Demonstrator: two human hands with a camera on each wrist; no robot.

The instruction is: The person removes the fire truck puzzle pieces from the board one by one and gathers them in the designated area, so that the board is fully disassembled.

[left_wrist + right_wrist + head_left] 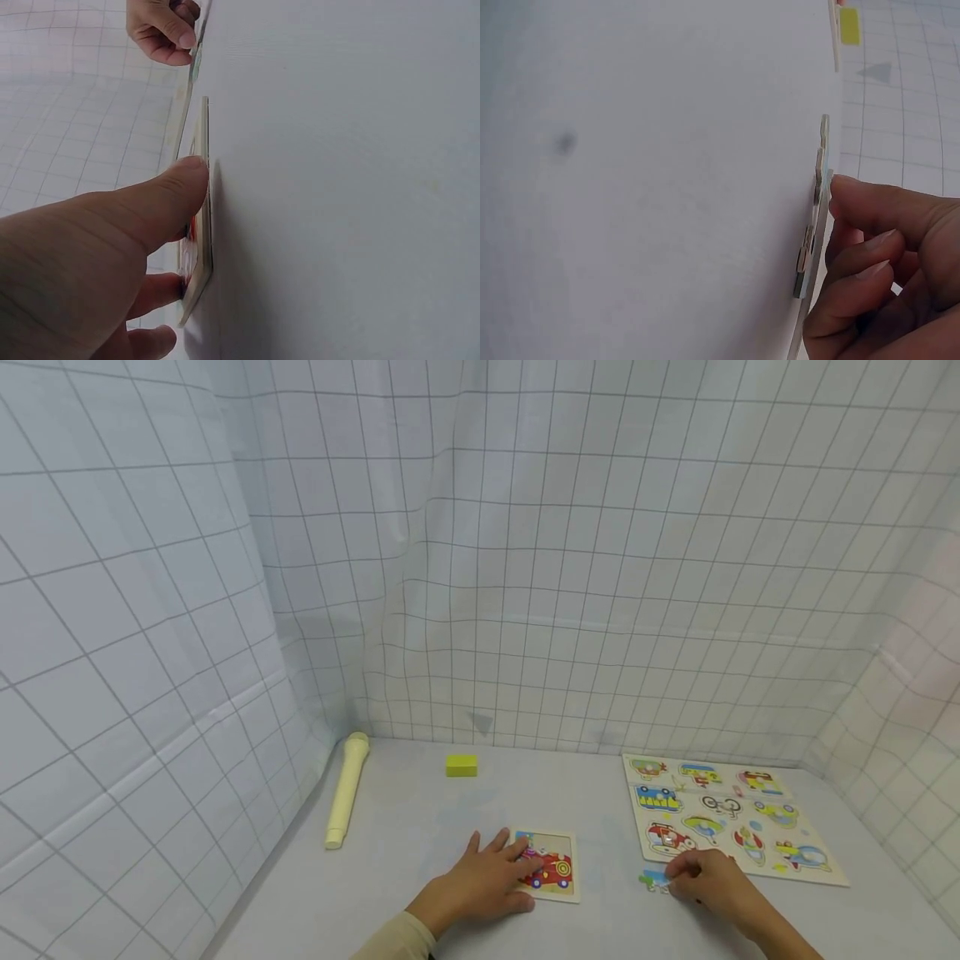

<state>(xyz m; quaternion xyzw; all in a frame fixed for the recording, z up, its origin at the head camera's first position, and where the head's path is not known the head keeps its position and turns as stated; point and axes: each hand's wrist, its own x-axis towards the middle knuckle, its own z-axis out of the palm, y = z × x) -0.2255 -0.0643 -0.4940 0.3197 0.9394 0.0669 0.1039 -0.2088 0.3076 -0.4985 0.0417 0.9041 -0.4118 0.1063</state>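
Note:
A small square jigsaw puzzle in a pale wooden frame, with a red car picture, lies flat on the table. My left hand rests on its left side with fingers spread; in the left wrist view the thumb lies at the frame's near edge. To the right, my right hand pinches a blue and green puzzle piece at its right end, low over the table. In the right wrist view the thin puzzle pieces show edge-on beside the curled fingers, which partly hide them.
A large wooden peg puzzle board with vehicle pieces lies just behind my right hand. Further back stands a yellow block. A cream-coloured stick with a rounded head lies at the left. Gridded white curtains enclose the table.

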